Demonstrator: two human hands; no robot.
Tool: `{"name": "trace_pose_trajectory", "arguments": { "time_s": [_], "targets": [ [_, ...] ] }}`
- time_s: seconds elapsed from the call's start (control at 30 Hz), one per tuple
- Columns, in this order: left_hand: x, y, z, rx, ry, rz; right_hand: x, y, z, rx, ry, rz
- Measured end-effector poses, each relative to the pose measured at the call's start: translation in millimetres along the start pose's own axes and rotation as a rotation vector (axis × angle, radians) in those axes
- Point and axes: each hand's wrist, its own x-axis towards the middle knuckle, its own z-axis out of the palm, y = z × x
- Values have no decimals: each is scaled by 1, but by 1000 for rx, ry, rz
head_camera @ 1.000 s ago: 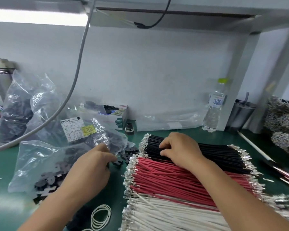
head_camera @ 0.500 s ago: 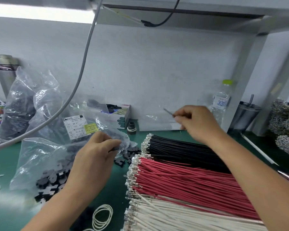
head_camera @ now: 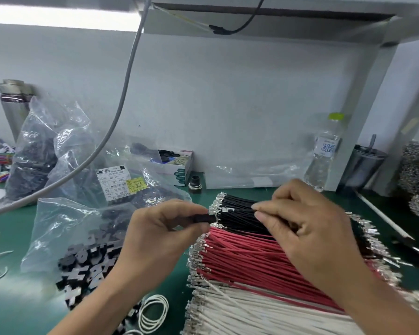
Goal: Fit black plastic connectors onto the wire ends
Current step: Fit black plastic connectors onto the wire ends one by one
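A green work mat (head_camera: 15,221) lies before a white wall. The left hand (head_camera: 155,240) pinches a black connector (head_camera: 202,218) just above the bundles – black wires (head_camera: 237,213), red wires (head_camera: 247,257), white wires (head_camera: 252,310). The right hand (head_camera: 307,228) pinches one thin wire, its metal tip (head_camera: 228,210) near the connector – the hands almost meet.

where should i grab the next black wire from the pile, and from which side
Probably the insulated black part just behind the crimped metal terminal, pinched from above. The black wire bundle lies flat on the green mat with silver terminals fanned along its left end, towards the left hand pinching the small black plastic connector. The right hand pinches one wire that way, leaving its tip free to insert.
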Motion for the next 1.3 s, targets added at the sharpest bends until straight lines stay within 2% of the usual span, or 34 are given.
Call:
{"name": "trace_pose_trajectory", "arguments": {
  "time_s": [0.1,0.33,0.9,1.07,1.2,1.3],
  "targets": [
    [-2,1,2,-55,-49,-7,-18,4,17,82,58,31],
    [-6,2,6,-66,-140,-18,-27,8,21,143,17,33],
    [-9,7,9,-125,-180,-35,-27,1,14,187,-74,84],
    [-8,4,10,-59,-164,-3,-28,-3,16,166,-106,112],
    [-7,3,10,96,-142,60,-29,-5,19,136,-130,127],
    [-8,5,9,84,-143,59,-30,-4,19,183,-148,155]
  ]
}}
